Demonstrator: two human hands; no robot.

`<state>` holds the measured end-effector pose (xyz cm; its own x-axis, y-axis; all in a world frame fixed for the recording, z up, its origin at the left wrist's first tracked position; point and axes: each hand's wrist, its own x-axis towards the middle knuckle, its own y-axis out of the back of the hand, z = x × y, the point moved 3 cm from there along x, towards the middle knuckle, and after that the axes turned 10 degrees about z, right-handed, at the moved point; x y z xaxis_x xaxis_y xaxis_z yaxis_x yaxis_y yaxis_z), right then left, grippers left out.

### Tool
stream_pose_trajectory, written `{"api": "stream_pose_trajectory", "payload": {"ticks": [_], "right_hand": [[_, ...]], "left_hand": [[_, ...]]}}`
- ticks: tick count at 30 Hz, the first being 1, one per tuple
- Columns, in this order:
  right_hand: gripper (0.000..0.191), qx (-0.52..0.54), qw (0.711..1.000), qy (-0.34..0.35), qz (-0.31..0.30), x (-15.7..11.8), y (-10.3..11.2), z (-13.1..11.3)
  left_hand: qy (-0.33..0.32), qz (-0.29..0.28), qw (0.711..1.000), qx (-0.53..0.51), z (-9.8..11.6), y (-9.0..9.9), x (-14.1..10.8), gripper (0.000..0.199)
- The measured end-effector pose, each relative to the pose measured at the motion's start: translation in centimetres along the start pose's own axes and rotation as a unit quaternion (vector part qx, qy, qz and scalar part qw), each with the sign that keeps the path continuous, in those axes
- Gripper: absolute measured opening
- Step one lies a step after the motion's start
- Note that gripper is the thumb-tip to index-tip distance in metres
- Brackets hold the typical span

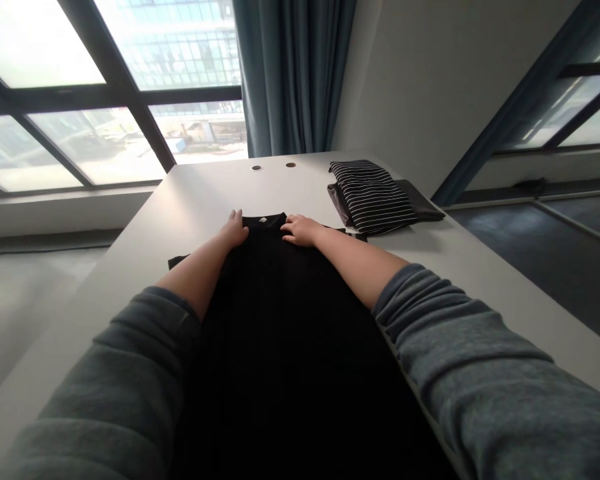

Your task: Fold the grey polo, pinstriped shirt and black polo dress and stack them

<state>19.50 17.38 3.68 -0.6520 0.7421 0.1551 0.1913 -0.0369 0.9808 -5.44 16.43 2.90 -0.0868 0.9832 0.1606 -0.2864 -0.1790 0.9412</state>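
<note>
A black short-sleeved top (280,320) lies spread on the white table, its collar end away from me and its lower part running out of view at the bottom. A small pale label (263,219) shows inside the neckline. My left hand (234,230) rests on the shoulder just left of the collar, thumb apart from the fingers. On the other side of the neckline, my right hand (301,230) touches the fabric with its fingers spread. Both forearms cross over the top and cover parts of its sleeves.
The white table (205,190) has two round cable holes near its far edge. At the far right lies a stack of folded clothes, a black-and-white striped garment (373,197) over dark ones. Behind stand windows and a blue curtain (295,73).
</note>
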Motion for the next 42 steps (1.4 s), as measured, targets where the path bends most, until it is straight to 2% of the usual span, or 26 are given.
{"api": "stream_pose_trajectory", "payload": {"ticks": [4, 8, 15, 19, 21, 22, 25, 26, 28, 31, 33, 36, 42], "right_hand": [[0.055, 0.019, 0.998, -0.051, 0.011, -0.7, -2.2, 0.2], [0.061, 0.036, 0.997, -0.056, 0.033, -1.6, -3.1, 0.6], [0.061, 0.045, 0.995, -0.081, 0.030, -1.8, -2.9, 1.9], [0.062, 0.036, 0.994, -0.100, 0.006, -1.1, -3.2, 1.4], [0.059, 0.037, 0.994, -0.104, 0.020, -1.2, -2.9, 1.0], [0.056, 0.039, 0.993, -0.105, 0.047, -1.7, -2.5, 1.0], [0.050, 0.047, 0.977, -0.114, 0.175, -5.9, -0.8, 1.8], [0.051, 0.053, 0.971, -0.123, 0.197, -8.0, -0.5, 2.4], [0.055, 0.060, 0.967, -0.144, 0.201, -12.5, -0.3, 4.1], [0.058, 0.021, 0.975, -0.193, 0.113, -17.6, -1.3, 6.4], [0.061, -0.005, 0.974, -0.215, 0.067, -19.0, -1.9, 6.9], [0.065, -0.024, 0.968, -0.246, 0.040, -18.9, -2.2, 6.6], [0.067, -0.034, 0.955, -0.293, 0.039, -19.6, -1.8, 6.1]], "left_hand": [[-0.045, -0.005, 0.999, 0.002, -0.1, -2.6, -2.3, 0.077], [-0.104, -0.021, 0.994, 0.040, 0.1, -3.4, -3.4, 0.071], [-0.101, -0.037, 0.993, 0.058, -0.8, -2.8, -2.9, 0.075], [-0.087, -0.047, 0.992, 0.075, -0.1, -2.4, -2.6, 0.074], [-0.075, -0.024, 0.993, 0.083, 0.3, -1.6, -3.0, 0.071], [-0.065, 0.008, 0.994, 0.082, 0.2, -0.8, -3.4, 0.070], [0.001, 0.140, 0.989, 0.045, -2.4, 2.3, -5.8, 0.066], [0.037, 0.162, 0.986, 0.027, -4.1, 3.2, -7.0, 0.065], [0.081, 0.172, 0.982, -0.010, -7.9, 4.5, -9.6, 0.065], [0.037, 0.068, 0.997, -0.029, -12.6, 4.5, -13.1, 0.066], [-0.011, 0.028, 0.999, 0.018, -14.5, 4.0, -14.4, 0.064], [-0.030, -0.003, 0.995, 0.096, -15.5, 3.4, -14.5, 0.067], [0.020, -0.046, 0.984, 0.170, -15.9, 3.5, -13.5, 0.073]]}}
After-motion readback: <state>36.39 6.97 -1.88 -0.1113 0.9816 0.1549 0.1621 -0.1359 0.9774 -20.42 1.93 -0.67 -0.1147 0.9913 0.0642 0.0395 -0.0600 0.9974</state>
